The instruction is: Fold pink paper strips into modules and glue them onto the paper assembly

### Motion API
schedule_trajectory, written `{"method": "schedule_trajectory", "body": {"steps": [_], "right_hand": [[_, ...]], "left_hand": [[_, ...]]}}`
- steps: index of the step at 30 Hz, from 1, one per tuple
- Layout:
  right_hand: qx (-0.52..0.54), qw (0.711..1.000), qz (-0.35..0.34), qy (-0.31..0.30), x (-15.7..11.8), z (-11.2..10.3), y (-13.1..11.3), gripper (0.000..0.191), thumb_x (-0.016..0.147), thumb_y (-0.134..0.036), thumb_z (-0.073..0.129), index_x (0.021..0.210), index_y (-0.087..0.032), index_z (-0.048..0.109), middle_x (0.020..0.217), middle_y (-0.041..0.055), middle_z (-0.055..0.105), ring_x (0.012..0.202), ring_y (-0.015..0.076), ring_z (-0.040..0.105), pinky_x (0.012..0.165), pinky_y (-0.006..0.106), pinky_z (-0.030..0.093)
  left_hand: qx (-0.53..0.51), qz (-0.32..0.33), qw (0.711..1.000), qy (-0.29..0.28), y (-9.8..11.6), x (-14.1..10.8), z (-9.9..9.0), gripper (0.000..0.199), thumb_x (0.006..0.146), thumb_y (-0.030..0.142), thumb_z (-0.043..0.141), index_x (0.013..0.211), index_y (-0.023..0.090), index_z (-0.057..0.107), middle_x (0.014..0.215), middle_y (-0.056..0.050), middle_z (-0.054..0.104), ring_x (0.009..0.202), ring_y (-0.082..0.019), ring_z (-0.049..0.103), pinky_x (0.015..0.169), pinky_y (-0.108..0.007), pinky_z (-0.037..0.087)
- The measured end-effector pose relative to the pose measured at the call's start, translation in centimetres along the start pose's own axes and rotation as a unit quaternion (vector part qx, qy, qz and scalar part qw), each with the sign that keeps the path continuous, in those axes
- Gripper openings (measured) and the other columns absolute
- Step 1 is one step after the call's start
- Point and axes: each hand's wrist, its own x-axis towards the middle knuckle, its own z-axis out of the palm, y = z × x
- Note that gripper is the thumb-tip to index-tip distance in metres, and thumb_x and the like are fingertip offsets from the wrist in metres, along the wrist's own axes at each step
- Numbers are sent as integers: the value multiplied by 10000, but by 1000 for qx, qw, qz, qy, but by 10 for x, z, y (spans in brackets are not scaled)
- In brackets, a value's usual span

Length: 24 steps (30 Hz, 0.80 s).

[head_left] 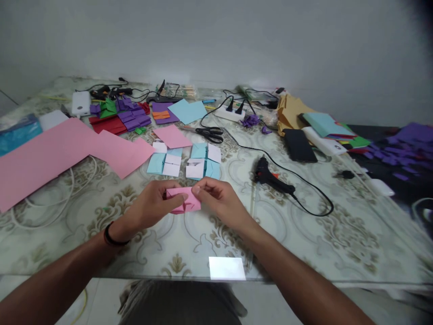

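Low over the front half of the table, a small folded piece of pink paper [191, 204] is held between both hands. My left hand [154, 203] grips its left side, thumb lying across the front face. At the upper right corner, my right hand [218, 196] pinches the paper between thumb and fingers. Just beyond them lie two folded blue-and-white paper pieces [212, 169]. A pink square sheet [172, 135] partly covers the left one.
Long pink sheets [67, 144] spread over the left. Black-handled scissors [211, 134] lie behind the folded pieces. On the right rest a glue gun [272, 176] with its cord and a black flat object [299, 145]. A white power strip [230, 113] stands at the back.
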Motion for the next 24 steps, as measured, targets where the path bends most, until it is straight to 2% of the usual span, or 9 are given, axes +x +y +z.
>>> {"method": "schedule_trajectory", "body": {"steps": [3,6,12,20,22,24], "right_hand": [[-20,999,13,-24,-1,1,0,392,904,-518,709,733,-186,592,669,-38,494,622,120,425,591,274,314],[-30,999,7,-22,-1,2,-2,411,902,-496,704,681,-194,533,657,-45,449,620,117,401,589,273,306],[-9,999,2,-45,-1,3,-5,282,906,-411,681,754,-186,603,699,-24,542,646,130,474,612,275,350],[-8,999,-23,-42,-2,0,-5,251,930,-359,666,754,-183,635,711,-13,575,665,135,497,626,282,367],[-2,999,-29,-37,-2,0,-6,256,933,-373,677,762,-184,652,724,-6,600,680,141,518,638,287,376],[8,999,-35,-12,-1,-1,-6,248,928,-385,692,780,-187,679,721,-6,614,677,140,523,641,288,380]], "left_hand": [[29,3,999,17,2,-1,-1,311,865,326,615,626,193,466,595,51,382,570,-111,344,514,-252,237],[30,7,999,8,4,-2,-1,273,854,305,608,637,191,488,594,52,401,572,-112,358,515,-250,250],[20,28,999,-32,5,-2,-2,263,860,264,603,639,185,487,600,58,408,565,-100,361,508,-242,253],[12,29,998,-50,6,-1,-1,283,863,258,616,636,181,466,598,59,395,557,-91,355,497,-233,249],[-5,30,999,-43,5,0,-2,280,889,286,614,655,174,508,602,50,440,555,-93,402,500,-227,288],[-51,21,998,-44,5,1,-2,298,946,358,578,722,162,589,649,16,563,592,-117,533,542,-235,405]]}}
